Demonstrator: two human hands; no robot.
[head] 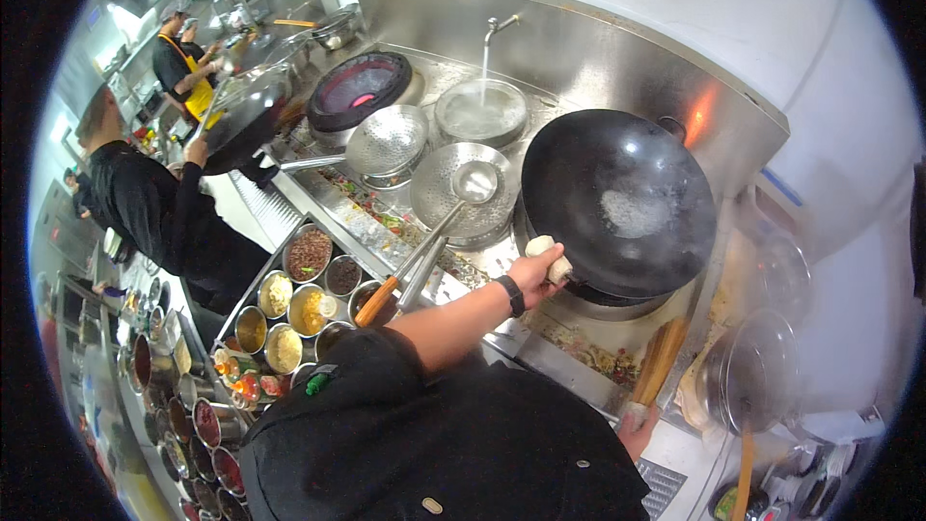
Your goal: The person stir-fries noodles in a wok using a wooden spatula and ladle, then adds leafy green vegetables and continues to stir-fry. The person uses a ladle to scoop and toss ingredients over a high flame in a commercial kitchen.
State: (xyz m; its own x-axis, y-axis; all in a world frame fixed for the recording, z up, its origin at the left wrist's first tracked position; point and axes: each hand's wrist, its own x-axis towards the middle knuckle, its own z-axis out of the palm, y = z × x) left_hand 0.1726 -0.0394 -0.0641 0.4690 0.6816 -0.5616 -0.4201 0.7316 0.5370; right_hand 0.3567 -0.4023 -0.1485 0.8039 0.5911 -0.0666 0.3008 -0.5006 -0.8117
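A large black wok [579, 181] sits on the burner at the right, with a pale wet patch in its bottom. My left hand [532, 278], with a dark watch at the wrist, grips a folded off-white cloth [540, 246] against the wok's near rim; any handle beneath it is hidden. Lower right, my right hand [638, 434] is closed around the bound end of a bamboo wok brush [662, 358], its bristles pointing up towards the wok. Left of the wok, a steel ladle [475, 183] with a wooden grip rests across a perforated strainer [434, 188].
Water runs from a tap [495, 25] into a steaming round basin [452, 116]. A second strainer [383, 137] lies near another burner [359, 87]. Ingredient pots [307, 253] stand at my left. Beyond them a co-worker [155, 210] holds another wok [242, 130]. Food scraps litter the stove gutter [372, 210].
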